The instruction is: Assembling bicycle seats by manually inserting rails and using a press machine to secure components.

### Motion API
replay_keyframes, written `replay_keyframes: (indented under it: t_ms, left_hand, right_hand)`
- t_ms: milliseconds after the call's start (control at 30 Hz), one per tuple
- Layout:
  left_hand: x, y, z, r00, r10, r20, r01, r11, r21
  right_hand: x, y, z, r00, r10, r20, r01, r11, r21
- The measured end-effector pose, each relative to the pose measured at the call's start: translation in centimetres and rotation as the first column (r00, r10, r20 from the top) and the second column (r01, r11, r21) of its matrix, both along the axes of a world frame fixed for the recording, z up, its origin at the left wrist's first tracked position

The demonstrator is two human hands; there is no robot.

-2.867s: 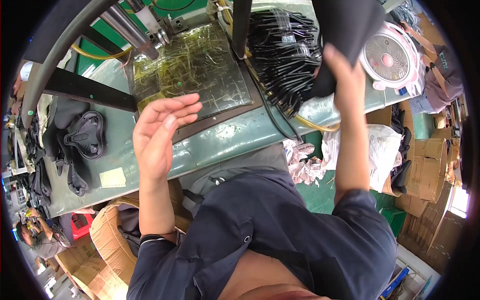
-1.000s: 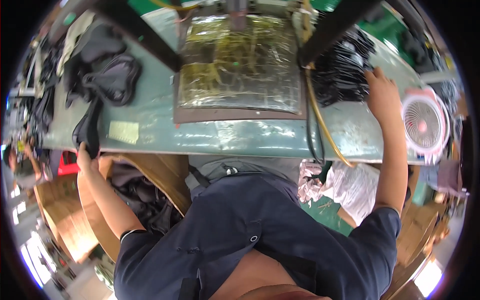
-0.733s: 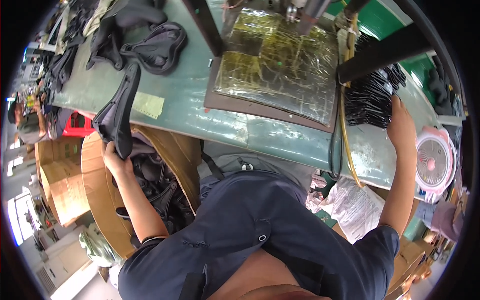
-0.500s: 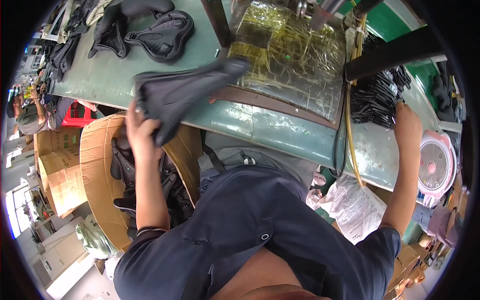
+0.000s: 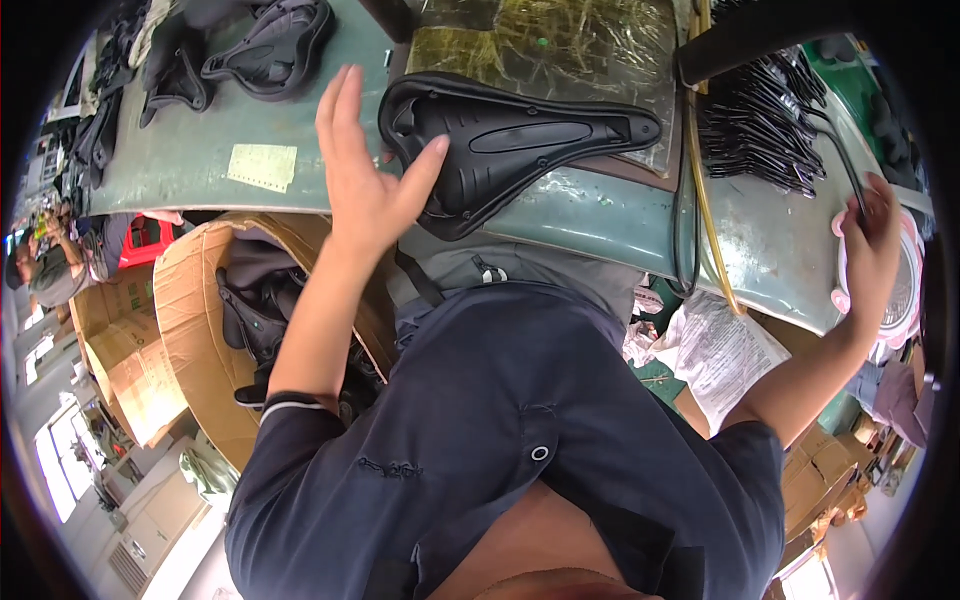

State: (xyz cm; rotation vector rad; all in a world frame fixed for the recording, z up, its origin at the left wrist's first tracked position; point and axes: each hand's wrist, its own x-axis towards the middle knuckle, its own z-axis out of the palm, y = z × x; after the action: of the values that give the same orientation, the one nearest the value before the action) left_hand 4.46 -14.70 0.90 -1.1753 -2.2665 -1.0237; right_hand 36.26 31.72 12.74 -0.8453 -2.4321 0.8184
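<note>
A black bicycle saddle (image 5: pixel 530 135) lies with its hollow underside up near the bench's front edge, its narrow nose to the right. Beside its wide end is my left hand (image 5: pixel 368 195), fingers stretched out and thumb apart, the thumb tip overlapping the saddle's rim; whether it touches cannot be made out. Out on the right, my right hand (image 5: pixel 876 235) grips a thin black saddle rail (image 5: pixel 845 155), whose far end reaches up toward a pile of similar black rails (image 5: pixel 755 130) on the bench.
More saddles (image 5: pixel 270 50) lie at the bench's far left, near a pale paper slip (image 5: pixel 262 167). A cardboard box (image 5: pixel 190 320) of saddles stands below left. Dark machine bars (image 5: pixel 780 40) cross above the film-covered plate (image 5: pixel 550 50). A pink fan (image 5: pixel 905 280) stands right.
The saddle has come from my left hand onto the bench edge, underside up, and that hand has opened. My right hand has drawn a rail rightward from the pile.
</note>
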Motion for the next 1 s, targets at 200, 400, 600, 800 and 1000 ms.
replay_keyframes:
  t_ms: [200, 400, 600, 800, 1000]
  left_hand:
    - [-3.7, 3.6, -1.1, 0.918, -0.379, 0.112, 0.365, 0.922, 0.127]
    - [-1.8, 5.3, -2.8, 0.930, -0.333, 0.157, 0.279, 0.916, 0.287]
    - [0.5, 5.2, -2.8, 0.790, -0.305, 0.532, 0.078, 0.910, 0.406]
    - [0.8, 5.5, -3.1, 0.804, -0.313, 0.505, 0.041, 0.877, 0.478]
    - [0.9, 5.4, -3.4, 0.790, -0.330, 0.517, 0.027, 0.860, 0.509]
  right_hand:
    - [-2.8, -11.5, -4.1, 0.941, 0.093, -0.325, -0.198, 0.930, -0.310]
    - [-9.1, -20.8, -6.3, 0.902, 0.378, -0.208, -0.429, 0.838, -0.337]
    - [-12.6, -23.3, -10.2, 0.847, 0.453, -0.279, -0.460, 0.887, 0.047]
    - [-14.1, -24.1, -10.4, 0.854, 0.467, -0.228, -0.448, 0.884, 0.134]
    - [-14.6, -24.0, -10.1, 0.855, 0.488, -0.174, -0.451, 0.866, 0.214]
